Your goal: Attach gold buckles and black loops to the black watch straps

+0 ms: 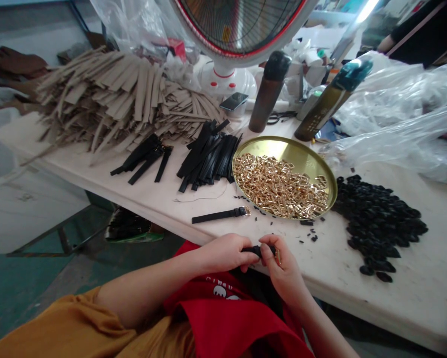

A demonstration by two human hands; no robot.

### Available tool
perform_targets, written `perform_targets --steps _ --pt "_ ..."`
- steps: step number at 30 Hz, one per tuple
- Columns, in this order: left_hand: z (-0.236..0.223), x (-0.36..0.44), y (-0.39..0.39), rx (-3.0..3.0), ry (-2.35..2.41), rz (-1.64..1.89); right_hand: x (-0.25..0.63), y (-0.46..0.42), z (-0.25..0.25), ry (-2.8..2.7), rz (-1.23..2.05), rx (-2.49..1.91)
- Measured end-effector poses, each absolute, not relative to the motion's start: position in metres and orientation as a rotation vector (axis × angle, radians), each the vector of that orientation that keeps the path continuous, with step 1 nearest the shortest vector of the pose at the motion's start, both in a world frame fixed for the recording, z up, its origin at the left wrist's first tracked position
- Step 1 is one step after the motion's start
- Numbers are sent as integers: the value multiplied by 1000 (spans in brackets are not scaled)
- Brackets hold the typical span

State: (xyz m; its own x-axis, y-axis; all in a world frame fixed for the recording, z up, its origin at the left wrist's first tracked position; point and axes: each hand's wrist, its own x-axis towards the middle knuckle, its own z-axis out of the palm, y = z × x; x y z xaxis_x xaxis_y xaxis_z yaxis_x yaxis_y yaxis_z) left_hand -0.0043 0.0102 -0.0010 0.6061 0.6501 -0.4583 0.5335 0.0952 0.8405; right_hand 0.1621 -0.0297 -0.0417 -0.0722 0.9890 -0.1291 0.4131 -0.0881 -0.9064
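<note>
My left hand (235, 251) is closed on one part of a black strap (258, 250), at the table's front edge. My right hand (279, 261) pinches the same strap farther right, and a bit of gold metal shows between its fingers. Just beyond my hands lies another black strap (218, 215) with a gold buckle (246, 211) at its right end. A round gold tray (320, 171) behind them holds a heap of small gold buckles (279, 186). On the right is a pile of small black loops (380, 219).
Black straps (212, 156) lie left of the tray, with buckled ones (144, 156) farther left. Beige strips (115, 94) are heaped behind. A fan (226, 82), two bottles (266, 94), scissors (281, 117) and plastic bags (405, 109) stand at the back. Part of another person (420, 35) shows top right.
</note>
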Motion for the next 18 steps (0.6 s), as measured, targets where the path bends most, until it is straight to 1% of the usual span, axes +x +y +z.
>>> perform_targets --steps 5,10,13,18 --pt "9 -11 15 1605 952 52 164 -31 -26 -1511 1403 -1472" --pt "5 -9 9 1637 936 104 166 -28 -23 -1649 1410 -1390" --pt "8 -12 9 1647 942 122 168 -23 -27 -1585 1432 -1397" --pt "15 -19 11 1497 925 104 169 -21 -27 -1470 1591 -1340"
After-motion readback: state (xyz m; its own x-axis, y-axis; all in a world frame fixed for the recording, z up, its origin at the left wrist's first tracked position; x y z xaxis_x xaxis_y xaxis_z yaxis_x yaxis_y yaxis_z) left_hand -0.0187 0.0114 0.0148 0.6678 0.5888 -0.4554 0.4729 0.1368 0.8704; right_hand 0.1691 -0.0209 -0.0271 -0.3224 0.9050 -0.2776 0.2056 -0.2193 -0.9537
